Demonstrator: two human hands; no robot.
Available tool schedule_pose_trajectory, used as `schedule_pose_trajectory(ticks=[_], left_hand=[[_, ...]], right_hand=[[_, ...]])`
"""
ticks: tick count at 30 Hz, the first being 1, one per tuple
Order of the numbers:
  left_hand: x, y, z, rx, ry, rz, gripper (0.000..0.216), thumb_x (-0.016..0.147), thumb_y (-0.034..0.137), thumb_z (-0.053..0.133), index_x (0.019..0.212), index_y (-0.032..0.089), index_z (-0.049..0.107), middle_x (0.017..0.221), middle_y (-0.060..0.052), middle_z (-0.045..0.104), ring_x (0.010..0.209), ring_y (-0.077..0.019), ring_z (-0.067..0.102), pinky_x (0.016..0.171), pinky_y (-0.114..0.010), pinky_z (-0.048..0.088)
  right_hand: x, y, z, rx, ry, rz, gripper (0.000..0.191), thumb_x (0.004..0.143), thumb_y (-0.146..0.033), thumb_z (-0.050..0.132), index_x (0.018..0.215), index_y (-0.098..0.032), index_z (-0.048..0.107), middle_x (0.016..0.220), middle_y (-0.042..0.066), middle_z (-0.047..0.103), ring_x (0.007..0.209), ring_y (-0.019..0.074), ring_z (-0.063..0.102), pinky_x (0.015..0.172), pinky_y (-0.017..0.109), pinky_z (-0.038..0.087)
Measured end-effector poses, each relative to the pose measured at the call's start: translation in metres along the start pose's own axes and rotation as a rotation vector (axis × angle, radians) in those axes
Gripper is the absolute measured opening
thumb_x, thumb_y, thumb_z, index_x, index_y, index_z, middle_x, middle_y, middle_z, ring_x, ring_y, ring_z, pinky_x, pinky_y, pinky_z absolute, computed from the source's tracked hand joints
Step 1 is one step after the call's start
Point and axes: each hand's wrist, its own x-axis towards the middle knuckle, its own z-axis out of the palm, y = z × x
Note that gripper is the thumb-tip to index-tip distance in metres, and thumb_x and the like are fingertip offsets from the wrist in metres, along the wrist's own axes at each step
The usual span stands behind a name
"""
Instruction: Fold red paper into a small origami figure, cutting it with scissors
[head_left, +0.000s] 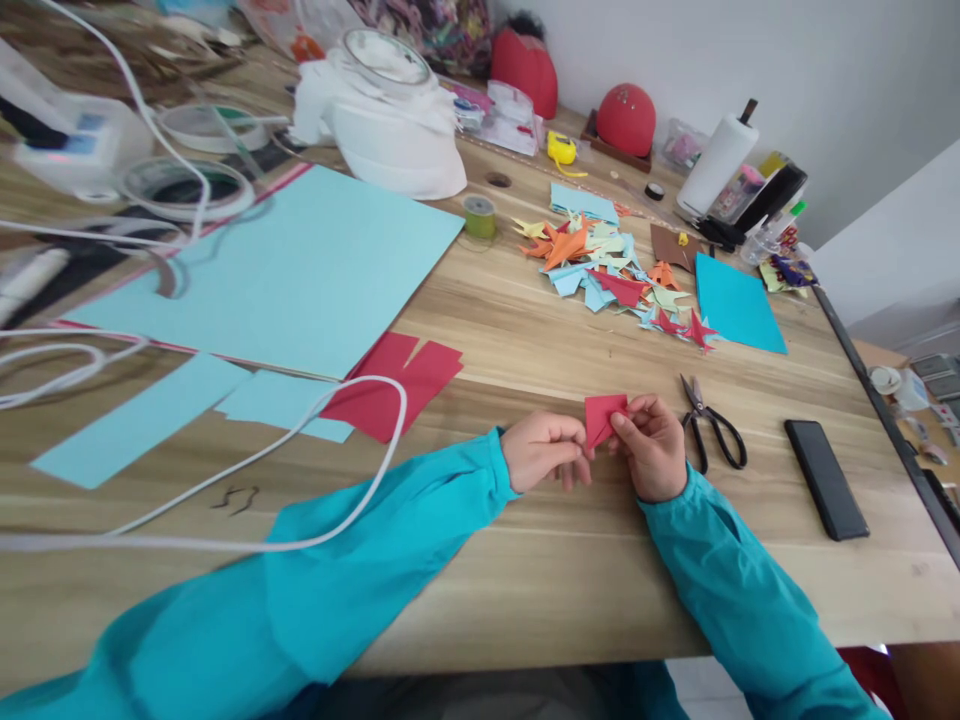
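A small folded square of red paper (602, 412) is held between my two hands, just above the wooden table. My right hand (654, 447) pinches its right side between thumb and fingers. At its lower left corner, my left hand (546, 450) has its fingers closed against the paper's edge. Black-handled scissors (703, 420) lie just right of my right hand, blades pointing away. To the left, cut pieces of red paper (397, 385) rest beside light blue paper strips (150, 420). Beyond my hands is a pile of folded paper figures (592, 255) in orange, blue, green, yellow and red.
A black phone (826, 480) lies at the right. Large light blue sheets (285, 270) cover the left side, with a white cable (401, 420) looping over my left sleeve. A green thread spool (479, 217), yellow tape measure (561, 148) and bright blue paper (739, 303) are farther back.
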Motion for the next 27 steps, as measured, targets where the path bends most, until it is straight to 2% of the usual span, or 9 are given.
schedule_pose_trajectory(ticks=[4,7,13,18,21,27], left_hand=[[-0.005,0.008,0.006,0.002,0.066,0.065,0.016,0.072,0.027,0.057,0.070,0.012,0.058,0.061,-0.004,0.067,0.046,-0.0082,0.056,0.042,-0.017,0.038],[-0.004,0.011,0.012,0.007,0.113,0.044,0.018,0.068,0.029,0.064,0.070,0.011,0.060,0.055,-0.001,0.062,0.047,-0.0091,0.055,0.044,-0.019,0.043],[0.002,0.004,0.009,-0.001,0.022,0.012,0.019,0.072,0.029,0.062,0.064,0.011,0.058,0.048,-0.001,0.061,0.037,-0.0079,0.050,0.038,-0.018,0.039],[0.005,-0.001,0.003,-0.034,-0.058,0.024,0.020,0.070,0.031,0.063,0.069,0.011,0.060,0.053,-0.003,0.065,0.038,-0.0093,0.053,0.039,-0.019,0.038],[0.003,0.001,0.001,0.000,-0.090,-0.005,0.021,0.071,0.032,0.062,0.070,0.011,0.060,0.055,-0.003,0.066,0.038,-0.0092,0.053,0.038,-0.018,0.034],[0.001,0.005,0.000,0.060,-0.102,-0.005,0.022,0.076,0.032,0.059,0.073,0.011,0.060,0.061,-0.005,0.068,0.041,-0.0082,0.054,0.040,-0.018,0.029]], right_hand=[[-0.003,-0.003,0.003,-0.029,-0.019,-0.013,0.034,0.065,-0.031,0.075,0.079,-0.021,0.046,0.054,-0.007,0.059,0.039,0.0078,0.053,0.039,0.018,0.042],[-0.009,-0.005,0.009,-0.052,-0.051,0.002,0.032,0.067,-0.031,0.074,0.078,-0.021,0.046,0.054,-0.006,0.060,0.041,0.0082,0.054,0.039,0.018,0.043],[-0.012,-0.006,0.013,-0.044,-0.045,0.012,0.032,0.065,-0.029,0.076,0.075,-0.020,0.046,0.051,-0.007,0.057,0.037,0.0069,0.052,0.036,0.016,0.042],[-0.009,-0.005,0.011,0.062,-0.069,0.120,0.035,0.063,-0.030,0.077,0.075,-0.020,0.046,0.050,-0.008,0.059,0.034,0.0070,0.052,0.031,0.015,0.040],[-0.008,-0.005,0.011,0.100,-0.077,0.176,0.036,0.062,-0.031,0.077,0.076,-0.020,0.047,0.048,-0.008,0.059,0.033,0.0070,0.052,0.030,0.014,0.041],[-0.006,-0.003,0.009,0.116,-0.080,0.174,0.033,0.066,-0.035,0.074,0.081,-0.019,0.049,0.045,-0.007,0.059,0.032,0.0082,0.052,0.031,0.015,0.042]])
